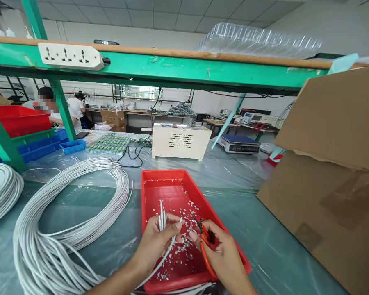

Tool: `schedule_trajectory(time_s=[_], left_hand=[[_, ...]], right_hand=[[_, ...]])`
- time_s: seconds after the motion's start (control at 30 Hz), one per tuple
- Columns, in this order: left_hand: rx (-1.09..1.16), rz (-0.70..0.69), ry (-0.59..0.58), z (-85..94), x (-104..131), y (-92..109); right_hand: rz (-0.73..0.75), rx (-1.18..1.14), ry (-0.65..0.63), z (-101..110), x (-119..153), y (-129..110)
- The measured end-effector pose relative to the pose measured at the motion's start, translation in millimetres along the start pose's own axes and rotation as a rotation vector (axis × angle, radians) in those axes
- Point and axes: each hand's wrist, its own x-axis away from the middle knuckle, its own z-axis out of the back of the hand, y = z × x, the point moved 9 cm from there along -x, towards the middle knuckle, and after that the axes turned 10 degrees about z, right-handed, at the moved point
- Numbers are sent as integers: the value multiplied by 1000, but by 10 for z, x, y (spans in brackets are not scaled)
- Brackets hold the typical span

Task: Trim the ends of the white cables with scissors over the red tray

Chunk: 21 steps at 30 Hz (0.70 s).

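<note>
Green bench (233,209): white cables (162,219) in left hand (158,241), pliers (208,261) in right hand (224,250).

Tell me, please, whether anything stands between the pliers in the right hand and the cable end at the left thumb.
Nothing visible does: between the pliers in the right hand and the cable end in the left hand there is an open gap, with the tray and white scraps below.

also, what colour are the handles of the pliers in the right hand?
Pliers handles: orange, best seen in the head view.
</note>
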Motion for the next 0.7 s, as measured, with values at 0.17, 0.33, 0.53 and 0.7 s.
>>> schedule_trajectory(time_s=[0.17,0.33,0.53,0.7], left_hand=[[-138,-129,-35,-64,40,122],[-290,-169,-84,-125,24,115],[-306,-153,-145,-170,6,73],[-308,-153,-155,-181,-5,50]], right_hand=[[-37,104,-21,51,15,102],[-64,231,-108,31,55,177],[-82,248,-170,-19,66,147],[-89,276,-160,2,55,142]])
